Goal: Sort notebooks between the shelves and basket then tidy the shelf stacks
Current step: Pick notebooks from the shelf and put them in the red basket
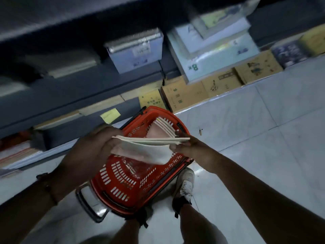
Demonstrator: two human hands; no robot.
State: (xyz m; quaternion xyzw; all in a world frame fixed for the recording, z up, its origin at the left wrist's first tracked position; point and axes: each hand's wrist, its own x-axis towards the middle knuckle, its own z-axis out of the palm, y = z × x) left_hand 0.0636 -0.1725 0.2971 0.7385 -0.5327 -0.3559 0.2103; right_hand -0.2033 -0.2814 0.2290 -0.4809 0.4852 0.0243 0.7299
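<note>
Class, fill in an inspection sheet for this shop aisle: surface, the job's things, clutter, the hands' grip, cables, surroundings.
Surface: pale tiled floor, glossy.
Job's things: thin notebooks held level over the red basket; more notebooks in basket lean at its far end.
Clutter: a small dark scrap lies on the tiles beside the basket.
Grip: left hand grips the notebooks' left end; right hand pinches the right end.
Cables: nothing seen.
Surroundings: dark shelves with stacked stock, blurred; cardboard boxes along the floor; a shoe beside the basket.
</note>
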